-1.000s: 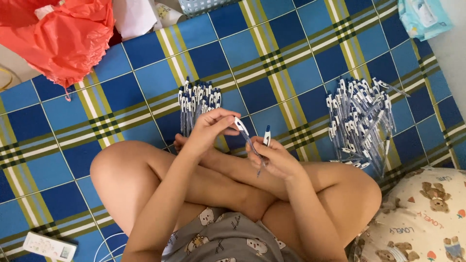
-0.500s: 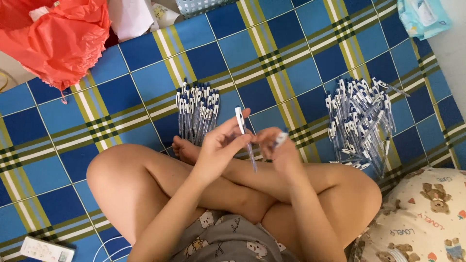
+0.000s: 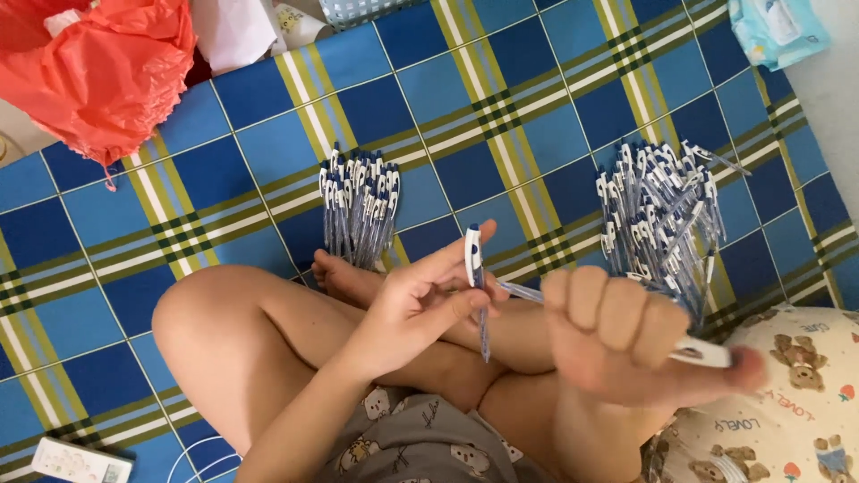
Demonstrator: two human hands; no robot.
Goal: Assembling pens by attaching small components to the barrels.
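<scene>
1. Blue plaid mat (image 3: pixel 501 116) with yellow and green stripes covers the floor, and the person sits cross-legged on it, knees bare.
2. Left hand (image 3: pixel 420 309) has its fingers curled around a white and blue pen (image 3: pixel 477 286), held pretty much upright with the cap end up, right over the crossed legs.
3. Right hand (image 3: pixel 617 335) is balled into a fist around a second pen (image 3: pixel 702 351). It's blurry, but a white end pokes out to the right by the thumb, and a thin clear bit sticks out the left side towards the first pen.
4. Neat pile (image 3: pixel 358 206) of the same pens lies on the mat just past the foot.
5. Bigger, messier heap (image 3: pixel 662 224) sits off to the right, near the fist.
6. Red plastic bag (image 3: pixel 98 76) is top left, and a pillow (image 3: pixel 796 402) with teddy bears is bottom right.
7. Pale blue packet (image 3: pixel 777 31) sits in the top right corner.
</scene>
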